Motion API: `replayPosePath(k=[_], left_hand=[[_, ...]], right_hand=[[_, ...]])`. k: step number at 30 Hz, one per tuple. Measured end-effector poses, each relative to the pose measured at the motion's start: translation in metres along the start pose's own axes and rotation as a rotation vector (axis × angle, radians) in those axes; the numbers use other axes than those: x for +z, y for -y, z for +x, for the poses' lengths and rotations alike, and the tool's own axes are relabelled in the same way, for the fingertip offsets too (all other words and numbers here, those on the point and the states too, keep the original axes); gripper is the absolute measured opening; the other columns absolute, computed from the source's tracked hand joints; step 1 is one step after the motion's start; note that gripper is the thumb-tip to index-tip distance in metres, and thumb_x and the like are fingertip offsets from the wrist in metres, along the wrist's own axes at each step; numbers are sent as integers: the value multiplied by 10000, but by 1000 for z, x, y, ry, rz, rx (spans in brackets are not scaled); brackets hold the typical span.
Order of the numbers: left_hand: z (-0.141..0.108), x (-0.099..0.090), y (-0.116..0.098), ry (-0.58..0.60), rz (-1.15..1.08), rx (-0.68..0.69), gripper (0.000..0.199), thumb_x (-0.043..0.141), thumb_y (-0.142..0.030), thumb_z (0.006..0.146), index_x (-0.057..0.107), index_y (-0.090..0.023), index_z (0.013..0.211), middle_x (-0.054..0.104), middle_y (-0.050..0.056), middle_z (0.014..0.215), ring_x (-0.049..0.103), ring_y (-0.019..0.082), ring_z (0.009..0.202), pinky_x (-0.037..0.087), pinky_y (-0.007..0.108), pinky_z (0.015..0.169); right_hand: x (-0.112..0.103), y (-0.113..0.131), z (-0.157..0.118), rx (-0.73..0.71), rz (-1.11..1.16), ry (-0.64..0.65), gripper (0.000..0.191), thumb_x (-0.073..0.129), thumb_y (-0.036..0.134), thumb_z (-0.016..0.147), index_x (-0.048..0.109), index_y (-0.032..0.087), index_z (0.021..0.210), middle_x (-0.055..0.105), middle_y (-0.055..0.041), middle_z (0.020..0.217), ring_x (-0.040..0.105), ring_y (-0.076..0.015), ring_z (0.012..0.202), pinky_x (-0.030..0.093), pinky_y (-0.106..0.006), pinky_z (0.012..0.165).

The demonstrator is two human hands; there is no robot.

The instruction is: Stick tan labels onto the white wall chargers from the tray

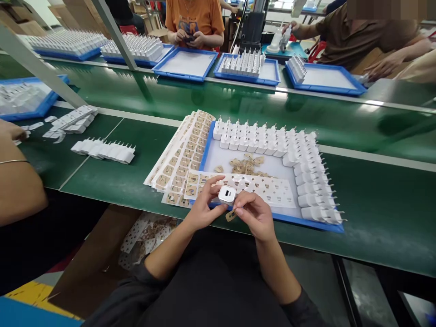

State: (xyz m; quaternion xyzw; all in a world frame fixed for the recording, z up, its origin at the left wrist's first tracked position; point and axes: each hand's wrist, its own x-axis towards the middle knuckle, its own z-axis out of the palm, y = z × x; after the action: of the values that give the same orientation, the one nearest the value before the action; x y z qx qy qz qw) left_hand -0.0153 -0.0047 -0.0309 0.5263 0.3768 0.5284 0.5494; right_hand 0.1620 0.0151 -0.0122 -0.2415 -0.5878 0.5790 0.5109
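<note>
My left hand (206,203) grips a white charger (227,194), its face with a dark port slot turned up toward me. Close beside it, my right hand (255,213) pinches a small tan sticker (230,215) with cut-out holes, just below the charger. Under and beyond both hands lies a sticker sheet (275,190), partly peeled, across the front of a blue-rimmed tray (205,156). Inside the tray, rows of white chargers (306,181) line the back and right side, prongs up. A loose pile of tan pieces (248,164) sits in the middle.
Stacked sticker sheets (184,156) lie left of the tray. Further left are a row of chargers (104,150) and a neighbour's arm (20,181). Beyond the green belt (163,97), more blue trays (185,63) stand before other workers. A box with scrap sheets (146,234) is below the table.
</note>
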Motion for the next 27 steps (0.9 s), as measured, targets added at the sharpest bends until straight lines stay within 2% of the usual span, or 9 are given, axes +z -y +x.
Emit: replayPosePath(k=[3,5,8,10,13,15,17,22,27], left_hand=[[1,12,6,-55,-173,58,479,688,-360,919,402,-263,1291,689,111,1284,694,232,1079,519,380,938],[2,19,9,-110,-215,115,406,672,-393,929,432,-250,1224,669,127,1330,672,245,1151,513,390,966],[5,24,11,-180,-157,157,480,745,-454,864,502,-224,1208,635,135,1347,626,263,1223,500,384,1004],[6,21,12,-187,-124,110,561,820,-488,784,544,-210,1185,674,103,1202,662,241,1095,523,345,925],[7,12,14,-187,-96,38,526,857,-499,740,599,-199,1086,688,42,982,671,190,900,532,306,826],[4,6,16,-220,-40,70,527,875,-477,726,622,-212,1105,699,47,1017,680,195,930,540,315,858],[1,1,17,-222,34,141,547,872,-447,741,624,-236,1181,710,68,1113,696,217,1014,546,332,913],[-5,-1,12,-44,226,236,412,631,-416,964,599,-261,1345,702,113,1300,688,267,1178,551,378,988],[-4,0,4,-120,467,305,478,773,-367,862,648,-269,1312,736,86,1256,705,257,1157,561,360,997]], right_hand=[[0,-4,-1,15,119,-10,39,726,263,890,688,258,889,635,-11,769,594,-170,734,490,-320,690],[1,-6,0,39,178,-22,61,740,283,877,684,260,876,628,-6,748,579,-170,710,479,-317,672],[5,-10,0,93,238,-24,128,767,335,847,669,253,834,613,3,710,553,-161,654,462,-304,623],[7,-12,0,120,265,-20,181,782,371,826,653,247,803,598,11,687,532,-150,610,452,-298,593],[7,-10,-1,139,270,11,202,791,378,817,644,240,791,592,17,677,522,-140,589,451,-290,575],[4,-6,-1,138,246,48,163,783,348,833,660,241,816,612,11,698,549,-147,625,469,-291,596],[1,-1,-1,121,208,23,92,765,294,859,684,250,861,639,3,744,589,-155,698,495,-294,647],[3,7,0,114,119,-179,67,763,230,872,718,267,906,661,4,833,606,-139,771,504,-264,689],[8,6,-2,135,79,-216,69,775,250,865,723,268,906,664,7,854,613,-136,783,506,-256,704]])
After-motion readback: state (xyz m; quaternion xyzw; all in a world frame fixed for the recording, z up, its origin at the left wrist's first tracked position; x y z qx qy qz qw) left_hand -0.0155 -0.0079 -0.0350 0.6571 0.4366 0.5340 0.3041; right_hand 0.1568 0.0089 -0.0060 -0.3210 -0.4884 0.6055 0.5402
